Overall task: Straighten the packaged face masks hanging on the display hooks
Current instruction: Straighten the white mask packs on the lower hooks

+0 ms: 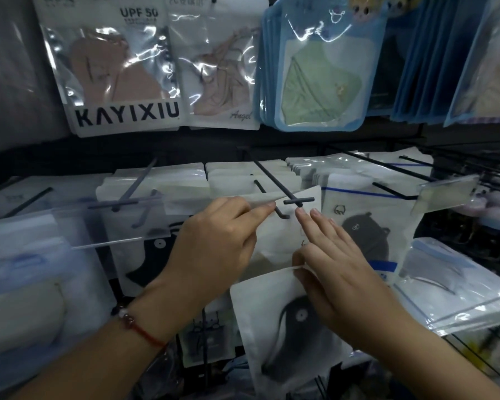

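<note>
While the whole wall was stuffed with mask packs, the only bit that mattered was that middle black hook (274, 180), the one with the little crossbar at its tip, sticking out toward the camera and slightly to the right. The left hand (214, 241) was pinching the top edge of a white mask pack (283, 235) right up by the hook's bent end, thumb and forefinger closed on the flap, so the pack's hang hole sat just beside and a touch below the hook tip, not clearly threaded on; honestly I couldn't tell if the wire was through the hole. The right hand (335, 269) had its fingers laid out mostly straight, tips just under the crossbar, while its thumb trapped the top rim of a second white pack with a black swirl print (289, 321) against the palm side, so that one was held, hanging low and tilted, long axis running down and a bit left. The left hand looked nearer to the hook tip, so my guess was it would do the sliding back along the hook's length, toward the row of white packs (243, 171) already stacked behind.
</note>
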`<state>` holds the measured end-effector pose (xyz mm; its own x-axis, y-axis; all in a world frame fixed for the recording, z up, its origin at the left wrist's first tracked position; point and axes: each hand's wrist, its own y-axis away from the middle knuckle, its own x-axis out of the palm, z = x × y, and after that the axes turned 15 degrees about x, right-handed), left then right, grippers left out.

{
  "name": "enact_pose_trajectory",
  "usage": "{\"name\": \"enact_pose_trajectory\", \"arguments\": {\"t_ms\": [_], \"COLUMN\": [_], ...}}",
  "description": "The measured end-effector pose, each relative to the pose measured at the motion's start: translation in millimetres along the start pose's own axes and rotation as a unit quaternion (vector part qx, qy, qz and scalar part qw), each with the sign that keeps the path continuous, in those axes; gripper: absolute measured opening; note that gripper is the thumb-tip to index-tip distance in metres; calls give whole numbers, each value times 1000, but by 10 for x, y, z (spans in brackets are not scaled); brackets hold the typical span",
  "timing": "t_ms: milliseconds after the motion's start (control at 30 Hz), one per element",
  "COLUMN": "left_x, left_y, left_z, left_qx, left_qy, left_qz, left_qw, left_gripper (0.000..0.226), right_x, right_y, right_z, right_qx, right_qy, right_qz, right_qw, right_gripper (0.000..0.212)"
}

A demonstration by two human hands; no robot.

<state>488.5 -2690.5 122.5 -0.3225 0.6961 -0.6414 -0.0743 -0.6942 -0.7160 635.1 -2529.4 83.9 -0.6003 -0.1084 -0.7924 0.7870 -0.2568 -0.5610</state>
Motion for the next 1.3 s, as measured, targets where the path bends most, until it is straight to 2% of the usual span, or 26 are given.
{"name": "enact_pose_trajectory", "arguments": {"t_ms": [267, 400, 533, 633, 733, 933, 1033, 1133, 1300], "left_x": [25, -67, -151, -75, 52, 27, -50, -89, -100], "left_y": [-5, 27, 164, 279, 342, 303, 238, 160, 51], "left_z": [23, -39, -167, -299, -372, -378, -332, -261, -177], "left_qx": [4, 2, 34, 63, 70, 65, 68, 72, 56], "left_qy": [-31, -34, -3, 32, 60, 99, 87, 68, 69], "left_qz": [3, -6, -19, 9, 35, 11, -9, -26, -40], "left_qw": [1000, 999, 999, 997, 995, 993, 994, 995, 995], "left_gripper": [40, 38, 31, 27, 30, 32, 36, 36, 36], "right_x": [24, 16, 21, 8, -33, -92, -138, -139, -29], "right_y": [-35, -46, -59, -74, -94, -53, -11, 43, 56], "right_z": [-17, -7, -20, -18, -7, 20, 29, 41, 22], "right_qx": [5, 12, 23, 23, 26, 16, 17, 16, 33], "right_qy": [11, 7, 6, -8, -27, -40, -34, -14, 3], "right_qz": [3, 10, 4, -10, -26, -99, -145, -157, -143], "right_qw": [1000, 1000, 1000, 1000, 999, 994, 989, 987, 989], "right_gripper": [2, 5, 12, 20, 19, 17, 34, 51, 60]}}
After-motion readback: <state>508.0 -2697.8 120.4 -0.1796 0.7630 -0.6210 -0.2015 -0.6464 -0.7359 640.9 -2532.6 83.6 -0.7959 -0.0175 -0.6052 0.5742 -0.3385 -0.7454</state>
